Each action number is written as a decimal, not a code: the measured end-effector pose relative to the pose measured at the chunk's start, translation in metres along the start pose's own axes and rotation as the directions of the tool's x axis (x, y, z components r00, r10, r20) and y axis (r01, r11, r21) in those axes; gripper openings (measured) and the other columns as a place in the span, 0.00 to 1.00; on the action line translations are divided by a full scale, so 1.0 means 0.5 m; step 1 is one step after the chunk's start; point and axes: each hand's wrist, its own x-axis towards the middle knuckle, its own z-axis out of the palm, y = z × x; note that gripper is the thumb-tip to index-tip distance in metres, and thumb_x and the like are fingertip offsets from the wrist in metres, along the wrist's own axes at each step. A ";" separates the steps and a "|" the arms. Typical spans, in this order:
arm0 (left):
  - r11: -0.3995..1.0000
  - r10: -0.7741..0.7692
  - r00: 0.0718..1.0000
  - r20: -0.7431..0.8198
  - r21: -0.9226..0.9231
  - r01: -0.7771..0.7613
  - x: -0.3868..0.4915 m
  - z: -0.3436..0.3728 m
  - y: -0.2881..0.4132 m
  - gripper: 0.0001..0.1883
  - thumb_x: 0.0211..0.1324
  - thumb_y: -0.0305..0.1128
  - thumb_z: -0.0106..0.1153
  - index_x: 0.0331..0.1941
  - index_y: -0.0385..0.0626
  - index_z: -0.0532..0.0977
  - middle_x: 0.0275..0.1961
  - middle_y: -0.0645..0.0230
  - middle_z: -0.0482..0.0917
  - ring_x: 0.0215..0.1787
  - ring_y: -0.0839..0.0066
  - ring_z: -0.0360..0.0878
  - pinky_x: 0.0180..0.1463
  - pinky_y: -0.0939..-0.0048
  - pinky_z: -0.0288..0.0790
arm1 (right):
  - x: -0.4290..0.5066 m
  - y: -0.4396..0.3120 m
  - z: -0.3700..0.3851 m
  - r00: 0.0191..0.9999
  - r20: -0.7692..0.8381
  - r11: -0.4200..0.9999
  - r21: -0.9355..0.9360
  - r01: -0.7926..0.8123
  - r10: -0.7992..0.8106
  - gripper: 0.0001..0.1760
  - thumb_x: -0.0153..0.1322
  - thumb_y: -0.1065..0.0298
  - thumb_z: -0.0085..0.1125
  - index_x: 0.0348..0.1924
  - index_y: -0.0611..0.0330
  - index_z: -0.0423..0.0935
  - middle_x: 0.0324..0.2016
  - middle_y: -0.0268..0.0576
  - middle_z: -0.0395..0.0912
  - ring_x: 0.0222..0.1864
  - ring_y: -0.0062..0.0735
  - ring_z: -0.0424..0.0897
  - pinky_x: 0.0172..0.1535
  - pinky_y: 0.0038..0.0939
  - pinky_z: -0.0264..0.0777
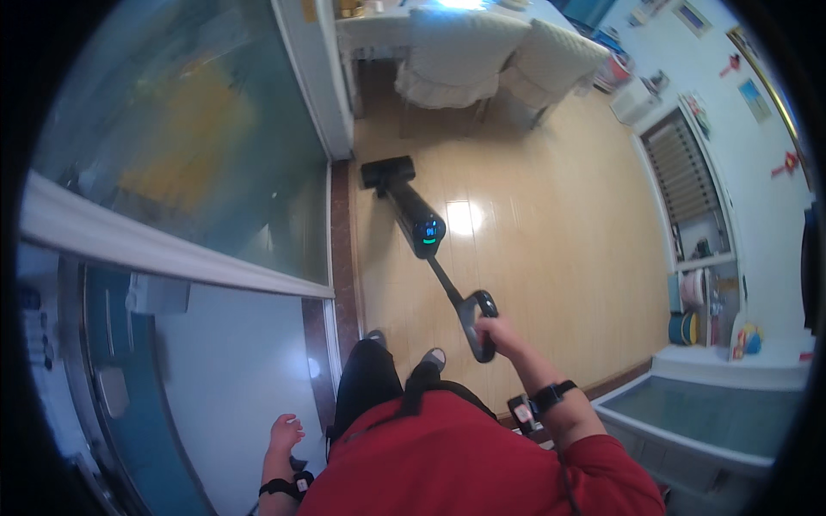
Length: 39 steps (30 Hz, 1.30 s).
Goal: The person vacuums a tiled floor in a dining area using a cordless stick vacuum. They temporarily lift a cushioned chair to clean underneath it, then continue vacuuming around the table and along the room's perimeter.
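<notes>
My right hand (495, 334) is wrapped around the black loop handle (485, 303) of an upright floor washer (413, 213). From the handle a thin black pole runs away to the machine's dark body, whose top has a lit display and a green glowing bar. Its wide floor head (387, 172) rests on the wood-look floor (542, 258), close to the dark red threshold strip (345, 245) on the left. At my left side, my left hand (286, 431) hangs with nothing in it, fingers loosely curled and apart.
Beyond the floor head stand two chairs with pale covers (461, 58) at a cloth-covered table (374, 29). A glass sliding door (193, 142) in a white frame borders the left. Along the right are a low shelf unit (706, 264) and a glass-topped cabinet (703, 413).
</notes>
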 end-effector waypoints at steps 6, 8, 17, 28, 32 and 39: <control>0.936 0.236 0.961 0.143 0.233 -0.264 0.172 -0.070 0.248 0.15 0.55 0.29 0.50 0.48 0.43 0.67 0.31 0.62 0.76 0.24 0.74 0.77 0.24 0.75 0.70 | -0.235 0.032 -0.041 0.984 -0.144 0.978 -0.169 -0.124 0.100 0.04 0.50 0.73 0.56 0.16 0.62 0.71 0.11 0.35 0.69 0.13 0.23 0.69 0.17 0.24 0.60; 0.883 0.298 0.934 0.196 0.317 -0.348 0.240 -0.098 0.343 0.16 0.54 0.28 0.51 0.47 0.41 0.68 0.30 0.62 0.77 0.23 0.74 0.77 0.23 0.75 0.70 | -0.314 0.057 0.002 0.973 -0.173 0.982 -0.084 -0.169 0.153 0.04 0.50 0.72 0.56 0.15 0.61 0.71 0.11 0.35 0.69 0.13 0.22 0.69 0.17 0.24 0.60; 0.732 -0.016 0.893 0.449 0.614 -0.296 0.368 -0.286 0.528 0.17 0.55 0.29 0.52 0.49 0.41 0.67 0.31 0.60 0.77 0.27 0.70 0.78 0.25 0.73 0.71 | -0.457 0.176 0.377 0.925 -0.308 0.972 0.138 -0.189 0.224 0.06 0.49 0.72 0.59 0.18 0.63 0.73 0.12 0.37 0.72 0.16 0.24 0.73 0.21 0.24 0.66; 0.425 0.148 0.795 0.588 0.688 -0.588 0.385 -0.348 0.596 0.15 0.54 0.30 0.52 0.46 0.41 0.68 0.27 0.63 0.76 0.23 0.74 0.76 0.23 0.75 0.67 | -0.397 0.257 0.681 0.857 -0.493 0.973 0.225 -0.044 0.153 0.08 0.51 0.70 0.57 0.20 0.65 0.72 0.13 0.41 0.73 0.16 0.28 0.73 0.22 0.28 0.67; 0.317 0.160 0.720 0.675 0.656 -0.685 0.420 -0.395 0.552 0.16 0.52 0.29 0.52 0.47 0.39 0.69 0.27 0.63 0.76 0.23 0.74 0.76 0.24 0.75 0.68 | -0.429 0.337 0.824 0.782 -0.609 0.974 0.227 0.015 0.130 0.08 0.51 0.70 0.57 0.20 0.66 0.71 0.13 0.42 0.73 0.17 0.28 0.74 0.24 0.28 0.69; 0.160 0.025 0.823 0.567 0.811 -0.563 0.500 -0.568 0.427 0.17 0.56 0.31 0.51 0.50 0.42 0.67 0.30 0.62 0.77 0.27 0.74 0.76 0.29 0.74 0.70 | -0.591 0.463 1.090 0.701 -0.652 0.926 0.375 -0.032 0.289 0.08 0.50 0.72 0.58 0.22 0.64 0.71 0.13 0.40 0.73 0.15 0.25 0.72 0.21 0.26 0.66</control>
